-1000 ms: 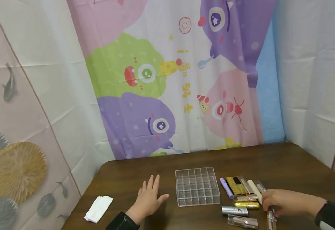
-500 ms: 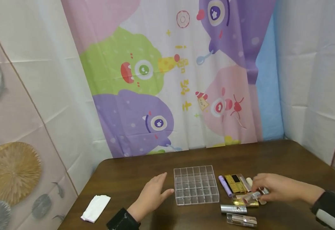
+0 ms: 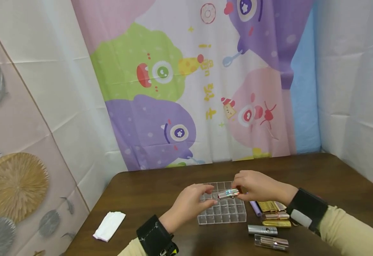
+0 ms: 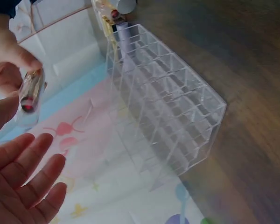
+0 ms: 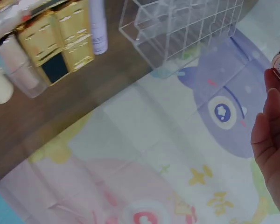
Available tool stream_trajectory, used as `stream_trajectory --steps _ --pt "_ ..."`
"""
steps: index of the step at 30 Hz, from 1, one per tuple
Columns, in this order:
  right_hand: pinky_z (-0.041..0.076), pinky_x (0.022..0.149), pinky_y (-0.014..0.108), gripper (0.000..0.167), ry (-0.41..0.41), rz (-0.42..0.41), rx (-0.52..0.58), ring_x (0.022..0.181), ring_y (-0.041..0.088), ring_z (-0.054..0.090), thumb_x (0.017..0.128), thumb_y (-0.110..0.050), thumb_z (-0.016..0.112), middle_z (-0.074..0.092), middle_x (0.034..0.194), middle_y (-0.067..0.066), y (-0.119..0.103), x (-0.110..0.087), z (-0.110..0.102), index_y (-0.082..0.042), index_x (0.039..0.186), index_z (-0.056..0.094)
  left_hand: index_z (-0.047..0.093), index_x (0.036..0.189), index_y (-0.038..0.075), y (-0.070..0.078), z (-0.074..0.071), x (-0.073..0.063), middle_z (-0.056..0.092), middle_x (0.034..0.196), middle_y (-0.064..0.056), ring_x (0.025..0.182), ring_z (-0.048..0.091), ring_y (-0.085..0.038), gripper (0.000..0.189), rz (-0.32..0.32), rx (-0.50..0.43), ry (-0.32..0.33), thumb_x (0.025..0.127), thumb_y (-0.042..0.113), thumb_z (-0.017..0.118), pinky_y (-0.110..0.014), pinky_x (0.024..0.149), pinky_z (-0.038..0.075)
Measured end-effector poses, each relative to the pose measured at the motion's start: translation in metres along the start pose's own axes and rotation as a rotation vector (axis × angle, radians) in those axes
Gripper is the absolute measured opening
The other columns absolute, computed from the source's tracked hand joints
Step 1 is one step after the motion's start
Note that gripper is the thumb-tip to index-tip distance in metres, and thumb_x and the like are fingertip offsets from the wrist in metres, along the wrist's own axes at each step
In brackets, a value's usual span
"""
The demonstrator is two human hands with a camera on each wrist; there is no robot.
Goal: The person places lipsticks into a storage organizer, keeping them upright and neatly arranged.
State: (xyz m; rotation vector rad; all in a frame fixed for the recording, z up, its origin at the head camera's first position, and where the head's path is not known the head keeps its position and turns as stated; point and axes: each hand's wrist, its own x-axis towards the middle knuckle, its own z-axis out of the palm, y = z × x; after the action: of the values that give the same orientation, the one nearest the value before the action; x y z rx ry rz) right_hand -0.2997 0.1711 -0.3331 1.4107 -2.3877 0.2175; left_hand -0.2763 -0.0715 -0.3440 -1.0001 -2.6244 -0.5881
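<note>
The fingers of the right hand (image 3: 259, 185) pinch a lipstick tube (image 3: 228, 193) above the clear compartmented organizer (image 3: 222, 218); the left hand (image 3: 189, 201), fingers apart, is beside the tube's end.

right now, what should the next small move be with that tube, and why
Probably close the left hand on the tube to steady it: the right hand pinches one end, the tube lies roughly level, and its other end points at the left hand's open fingers and thumb.
</note>
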Motion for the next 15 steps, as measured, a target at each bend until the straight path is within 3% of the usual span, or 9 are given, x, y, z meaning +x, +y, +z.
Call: stream_trajectory --steps 8,15 --pt "0.042 0.061 0.020 0.012 0.011 -0.002 -0.006 0.068 0.003 0.046 0.074 -0.017 0.072 0.052 0.072 -0.011 -0.008 0.021 0.007 -0.014 0.083 0.065 0.071 0.090 0.012 -0.008 0.001 -0.007 0.067 0.080 0.003 0.072 0.058 -0.012 0.015 0.001 0.007 0.073 0.078 0.021 0.072 -0.018 0.061 0.043" --pt "0.047 0.066 0.025 0.022 0.022 0.111 -0.027 0.073 0.010 0.052 0.076 -0.015 0.074 0.059 0.080 -0.002 -0.010 0.027 0.011 -0.006 0.094 0.067 0.069 0.091 0.009 -0.027 -0.015 0.002 0.065 0.082 -0.001 0.075 0.055 -0.015 0.016 -0.022 0.046 0.079 0.078 0.017 0.072 -0.024 0.063 0.045"
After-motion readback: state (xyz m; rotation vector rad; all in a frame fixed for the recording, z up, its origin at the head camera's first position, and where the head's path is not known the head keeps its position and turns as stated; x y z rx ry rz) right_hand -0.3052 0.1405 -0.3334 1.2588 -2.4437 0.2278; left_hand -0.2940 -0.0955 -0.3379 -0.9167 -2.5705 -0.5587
